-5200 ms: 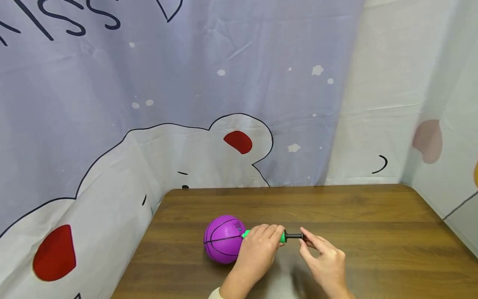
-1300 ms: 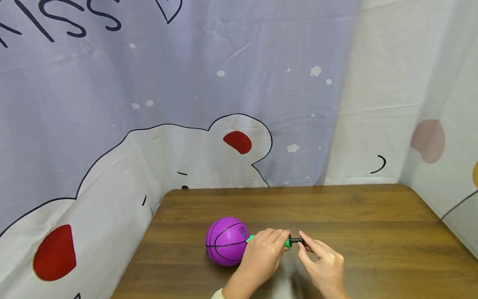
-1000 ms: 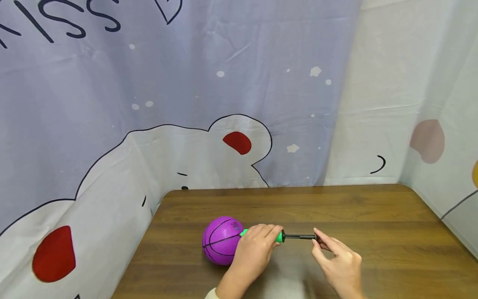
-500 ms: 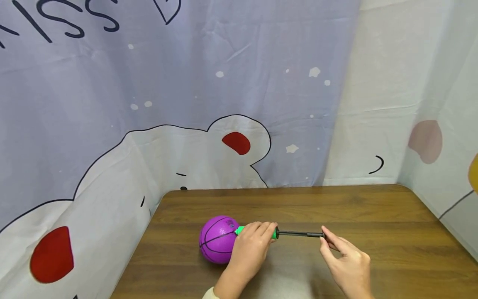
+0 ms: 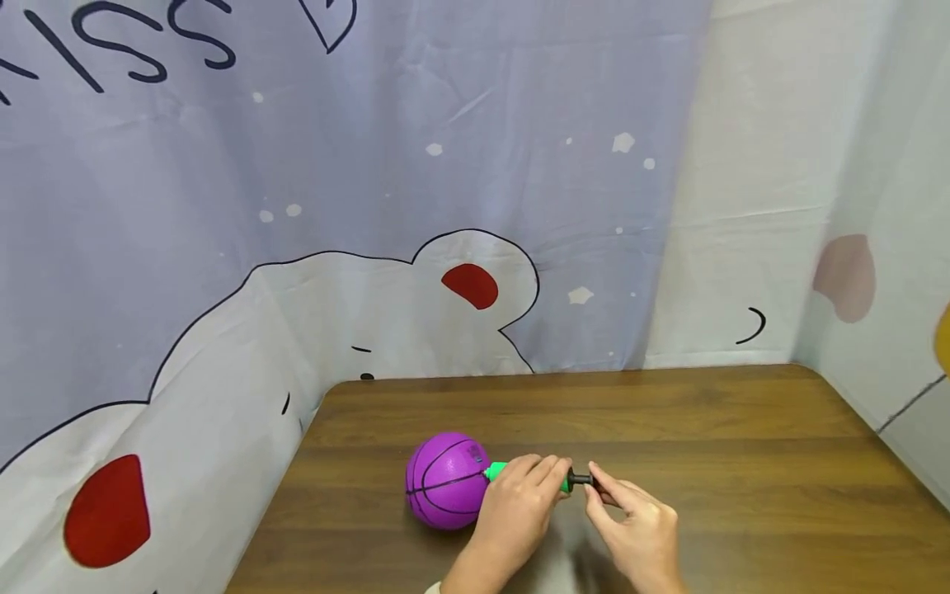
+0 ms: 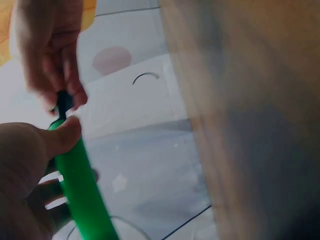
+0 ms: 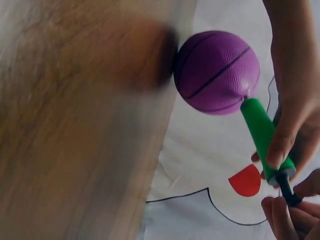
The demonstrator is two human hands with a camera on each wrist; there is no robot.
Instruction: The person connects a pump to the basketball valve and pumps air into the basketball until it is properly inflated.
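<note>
A purple basketball (image 5: pixel 448 483) with black seam lines sits on the wooden table. The nozzle end of a green hand pump (image 7: pixel 259 120) meets the ball's surface at its right side. My left hand (image 5: pixel 517 505) grips the pump's green barrel, thumb on one side and fingers round the other, as the left wrist view shows (image 6: pixel 82 185). With thumb and fingertips my right hand (image 5: pixel 637 518) pinches the black handle at the end of the pump's rod. Only a short length of the black rod (image 5: pixel 582 478) shows between barrel and handle.
The brown wooden table (image 5: pixel 712 429) spreads out around the ball and hands. Behind it and at both sides hangs a printed cloth (image 5: pixel 356 148) with white bear shapes, reaching down to the table's back edge.
My right hand drew the black rod well out to the right, then pushed it back toward the barrel. Ball, pump and left hand shifted slightly left, then back right.
</note>
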